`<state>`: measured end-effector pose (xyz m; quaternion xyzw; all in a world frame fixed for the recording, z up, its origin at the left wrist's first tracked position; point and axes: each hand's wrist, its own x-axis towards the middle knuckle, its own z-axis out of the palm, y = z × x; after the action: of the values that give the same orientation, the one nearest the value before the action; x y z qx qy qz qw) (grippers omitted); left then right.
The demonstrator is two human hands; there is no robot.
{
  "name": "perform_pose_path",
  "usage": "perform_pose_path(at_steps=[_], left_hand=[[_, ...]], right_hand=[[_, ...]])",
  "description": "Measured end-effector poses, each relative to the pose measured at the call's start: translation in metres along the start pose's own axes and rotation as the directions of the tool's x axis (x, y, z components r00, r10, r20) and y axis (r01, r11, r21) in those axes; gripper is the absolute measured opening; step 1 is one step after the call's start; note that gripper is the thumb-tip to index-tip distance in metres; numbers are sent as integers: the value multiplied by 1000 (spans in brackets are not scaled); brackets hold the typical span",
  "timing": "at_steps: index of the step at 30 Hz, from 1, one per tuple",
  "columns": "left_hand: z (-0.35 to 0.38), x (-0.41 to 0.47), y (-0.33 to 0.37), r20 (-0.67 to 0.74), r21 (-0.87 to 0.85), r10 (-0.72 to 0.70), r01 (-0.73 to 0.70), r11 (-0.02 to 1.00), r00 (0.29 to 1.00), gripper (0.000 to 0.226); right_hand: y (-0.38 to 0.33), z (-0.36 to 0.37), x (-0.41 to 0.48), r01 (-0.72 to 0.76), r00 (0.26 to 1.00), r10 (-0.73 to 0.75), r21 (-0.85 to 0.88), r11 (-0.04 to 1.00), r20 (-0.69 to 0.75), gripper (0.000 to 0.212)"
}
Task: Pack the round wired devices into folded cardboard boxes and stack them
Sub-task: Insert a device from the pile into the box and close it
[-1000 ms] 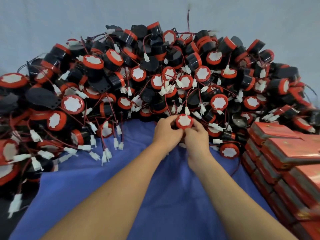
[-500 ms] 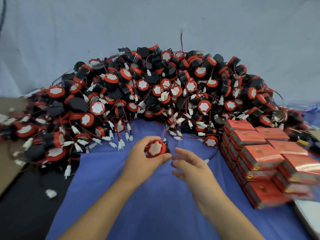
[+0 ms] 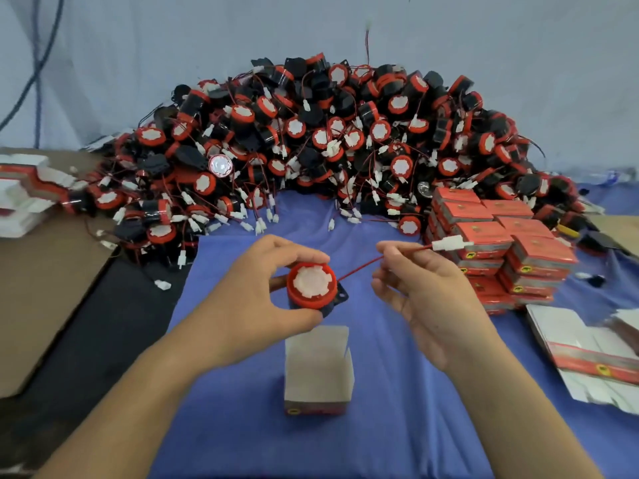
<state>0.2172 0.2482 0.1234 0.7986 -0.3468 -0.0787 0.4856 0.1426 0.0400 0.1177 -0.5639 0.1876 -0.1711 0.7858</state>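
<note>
Both hands are raised at mid-frame over the blue cloth (image 3: 242, 420). The left hand (image 3: 256, 299) curls thumb and fingers round one round wired device (image 3: 311, 285), its red face turned up. The right hand (image 3: 425, 295) pinches the device's red wire (image 3: 359, 267) just short of the white connector (image 3: 449, 243), drawing it out to the right. The device hangs between the hands, just above the far edge of the open box (image 3: 318, 368) at lower centre. That box looks empty, though I can't see its bottom.

By my reckoning little is done. A stack of closed boxes (image 3: 501, 236) stands at the right, but the heap (image 3: 328, 143) across the upper frame is huge. Flat cartons (image 3: 587, 361) at the right edge wait unfolded.
</note>
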Motion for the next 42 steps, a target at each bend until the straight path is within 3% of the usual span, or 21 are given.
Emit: perform_pose_path(at_steps=[3, 8, 12, 15, 18, 23, 29, 33, 36, 39, 42], left_hand=[[1, -18, -1, 58, 127, 4, -11, 992, 998, 59], [12, -37, -4, 117, 243, 35, -63, 968, 993, 56], [22, -45, -9, 158, 396, 78, -136, 908, 984, 36], [30, -49, -20, 135, 510, 113, -167, 844, 984, 33], [45, -53, -33, 185, 686, 108, -207, 698, 977, 35], [65, -67, -49, 184, 732, 119, -217, 646, 976, 25], [75, -70, -58, 128, 755, 181, -214, 620, 975, 14], [80, -71, -57, 30, 798, 169, -125, 590, 985, 37], [84, -70, -55, -24, 833, 175, -77, 548, 984, 22], [88, -70, -58, -40, 816, 91, -20, 578, 995, 43], [91, -71, -61, -33, 811, 109, -37, 584, 993, 45]], right_hand=[[-1, -2, -17, 144, 988, -151, -207, 968, -19, 21], [6, 0, -36, 337, 937, -332, -529, 779, 108, 17], [19, 4, -40, 386, 918, -349, -619, 684, 187, 20], [32, 5, -41, 382, 921, -318, -676, 630, 225, 24], [45, 2, -40, 358, 928, -281, -786, 503, 243, 26], [61, 1, -44, 333, 941, -196, -857, 393, 276, 20], [63, 10, -48, 344, 938, -175, -858, 380, 299, 13], [63, 15, -49, 361, 932, -172, -862, 355, 320, 12], [64, 15, -49, 372, 926, -214, -843, 389, 311, 11], [64, 12, -48, 353, 927, -285, -818, 453, 243, 13], [63, 10, -46, 361, 921, -307, -823, 439, 241, 12]])
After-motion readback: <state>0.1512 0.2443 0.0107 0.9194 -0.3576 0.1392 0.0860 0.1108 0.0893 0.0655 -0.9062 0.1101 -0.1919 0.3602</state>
